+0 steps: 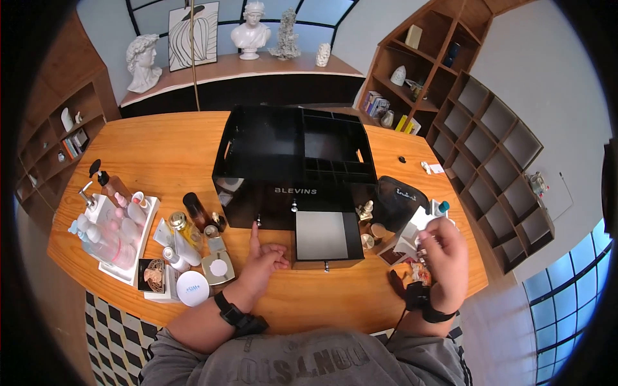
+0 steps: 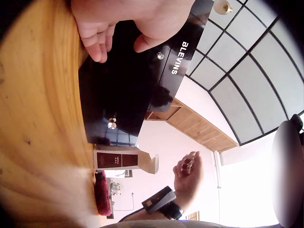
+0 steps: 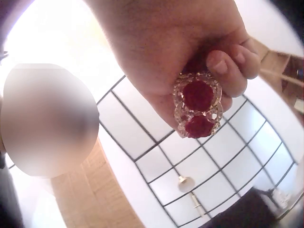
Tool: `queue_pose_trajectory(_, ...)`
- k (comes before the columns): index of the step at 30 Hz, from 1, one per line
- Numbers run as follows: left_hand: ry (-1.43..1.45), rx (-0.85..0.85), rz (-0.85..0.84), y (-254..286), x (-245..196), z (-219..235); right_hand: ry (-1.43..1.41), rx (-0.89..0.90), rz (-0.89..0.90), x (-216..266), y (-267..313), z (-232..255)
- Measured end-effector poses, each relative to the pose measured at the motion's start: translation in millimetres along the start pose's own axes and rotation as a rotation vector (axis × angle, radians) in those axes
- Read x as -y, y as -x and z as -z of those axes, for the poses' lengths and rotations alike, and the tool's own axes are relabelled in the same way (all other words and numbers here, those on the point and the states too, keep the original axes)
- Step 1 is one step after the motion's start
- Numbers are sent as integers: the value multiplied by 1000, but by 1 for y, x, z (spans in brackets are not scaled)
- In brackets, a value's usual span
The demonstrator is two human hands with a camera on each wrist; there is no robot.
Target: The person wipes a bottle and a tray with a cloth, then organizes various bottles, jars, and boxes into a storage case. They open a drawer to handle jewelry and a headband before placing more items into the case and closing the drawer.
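My right hand (image 1: pixel 448 257) is raised at the right side of the table and pinches a jewelled ornament (image 3: pixel 198 97) with red round stones in a gold, crystal-studded frame. Below that hand, in the head view, stands a white box (image 1: pixel 412 233); the left wrist view shows its dark red panel (image 2: pixel 116 159). My left hand (image 1: pixel 262 262) is low before the black BLEVINS organizer (image 1: pixel 257 199), its index finger stretched toward a small drawer knob (image 1: pixel 259 220). Right of it, a drawer (image 1: pixel 322 236) is pulled out, its pale bottom showing.
On the left stand a white tray (image 1: pixel 149 225) of bottles, a perfume bottle (image 1: pixel 178 222), a round white compact (image 1: pixel 192 288) and a gold compact (image 1: pixel 219 267). A black mesh pouch (image 1: pixel 400 201) and small gold-topped items lie right of the organizer. Shelves surround the table.
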State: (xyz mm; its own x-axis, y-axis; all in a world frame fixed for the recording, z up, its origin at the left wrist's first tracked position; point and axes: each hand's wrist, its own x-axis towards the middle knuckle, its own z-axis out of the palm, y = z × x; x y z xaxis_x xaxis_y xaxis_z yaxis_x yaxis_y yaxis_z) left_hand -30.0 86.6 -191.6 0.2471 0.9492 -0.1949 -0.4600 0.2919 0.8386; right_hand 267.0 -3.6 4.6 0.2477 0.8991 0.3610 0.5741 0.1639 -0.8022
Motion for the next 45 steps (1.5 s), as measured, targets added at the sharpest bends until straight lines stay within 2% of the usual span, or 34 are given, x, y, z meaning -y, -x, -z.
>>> queue_pose_trajectory(1,3,-11,6,0,0,0,-23,-53,-67,-18,2,10)
queue_pose_trajectory(4,-14,-28,12,0,-1,-2,163,-118,-179,-50,13,38)
queue_pose_trajectory(7,-16,-17,-16,0,1,-1,447,-75,-263,-80,31,56)
queue_pose_trajectory(10,-29,-15,-18,2,-2,-3,630,46,-348,-96,42,57)
queue_pose_trajectory(14,-33,-14,-17,1,-1,-2,666,280,-476,-117,47,49)
queue_pose_trajectory(17,-33,-26,-18,1,-3,-3,625,486,-406,-134,51,47)
queue_pose_trajectory(20,-29,-20,-21,2,-4,-3,562,554,-388,-160,52,47)
queue_pose_trajectory(23,-28,-13,-29,2,-3,-2,482,582,-333,-173,51,48)
queue_pose_trajectory(26,-32,-20,-24,2,-4,-3,547,575,-462,-131,41,46)
queue_pose_trajectory(29,-35,-20,-26,2,-4,-3,528,387,-484,-126,45,49)
queue_pose_trajectory(32,-35,-18,-24,2,-4,-4,655,322,-368,-96,47,51)
queue_pose_trajectory(35,-32,-12,-19,3,-5,-4,313,495,-186,-62,46,50)
queue_pose_trajectory(38,-38,-5,-18,3,-5,-3,139,819,94,-55,38,27)
queue_pose_trajectory(41,-39,-6,-23,3,-5,-2,141,1077,132,-42,27,-16)
queue_pose_trajectory(45,-15,-6,-32,0,1,2,320,1102,346,-61,22,-71)
